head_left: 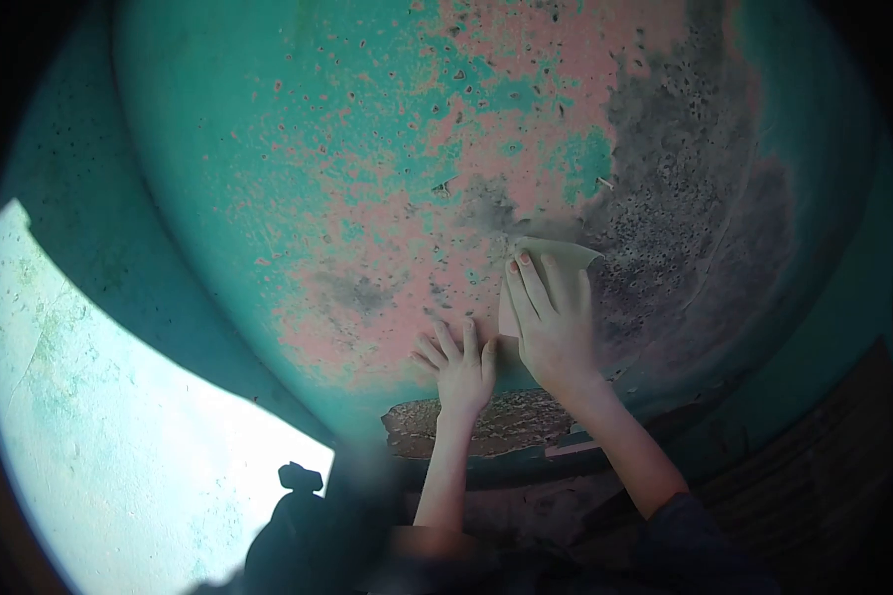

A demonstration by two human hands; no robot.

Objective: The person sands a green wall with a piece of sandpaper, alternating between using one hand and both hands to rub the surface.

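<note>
A curved panel fills most of the head view, its turquoise paint worn through to pink and dark grey, pitted patches. My right hand lies over a thin, pale sheet of sandpaper, holding it pressed to the panel with the fingers stretched upward. The sheet's far corners stick out past the fingertips; its middle is hidden under the palm. Lower and to the left, my left hand rests on the pink area with fingers spread and nothing in it.
Below the hands runs a rough, brown, flaking strip along the panel's lower edge. At the lower left is a brightly lit pale surface, with a dark shape in front of it. The lower right is in deep shadow.
</note>
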